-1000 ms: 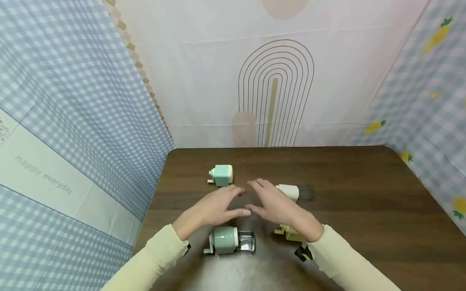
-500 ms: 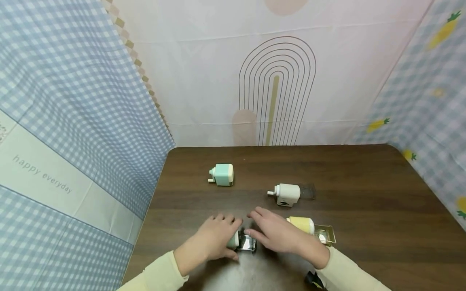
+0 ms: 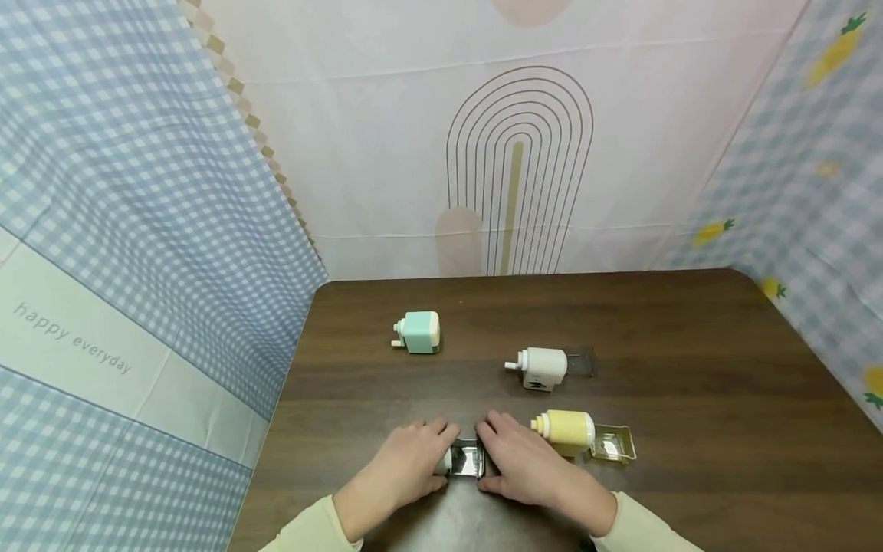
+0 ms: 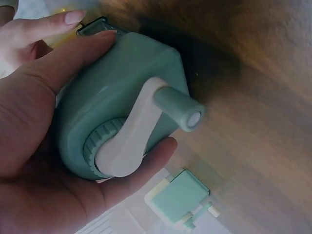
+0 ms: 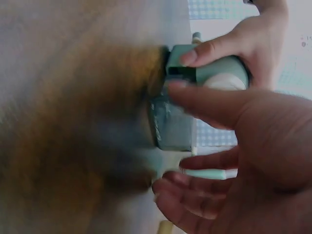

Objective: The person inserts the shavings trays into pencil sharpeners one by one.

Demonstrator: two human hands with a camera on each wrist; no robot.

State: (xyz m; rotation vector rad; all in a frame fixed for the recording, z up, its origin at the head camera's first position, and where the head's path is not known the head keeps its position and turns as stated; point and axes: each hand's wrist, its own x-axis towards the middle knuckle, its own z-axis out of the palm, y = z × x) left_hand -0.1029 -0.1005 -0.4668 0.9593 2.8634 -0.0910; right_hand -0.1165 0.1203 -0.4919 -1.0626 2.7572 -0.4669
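Observation:
My left hand (image 3: 408, 464) grips the body of a green pencil sharpener (image 4: 122, 68) that stands on the table, thumb on one side and fingers on the other. Its crank handle (image 4: 139, 124) points away from the palm in the left wrist view. The clear shavings drawer (image 3: 467, 459) sticks out to the right, pulled out of the body. At the drawer's outer end is my right hand (image 3: 519, 463), thumb and fingers spread to either side of it. In the right wrist view the thumb lies close by the drawer and the other fingers are loosely bent.
A yellow sharpener (image 3: 567, 429) with its drawer out stands just beyond my right hand. Farther back are a white sharpener (image 3: 545, 366), its dark drawer out, and a mint sharpener (image 3: 421, 333). Patterned cloth (image 3: 386, 153) hangs behind the brown table (image 3: 662, 337).
Both hands have come down toward me from above the table. The left has taken hold of the green sharpener, and the right has moved to its drawer's end.

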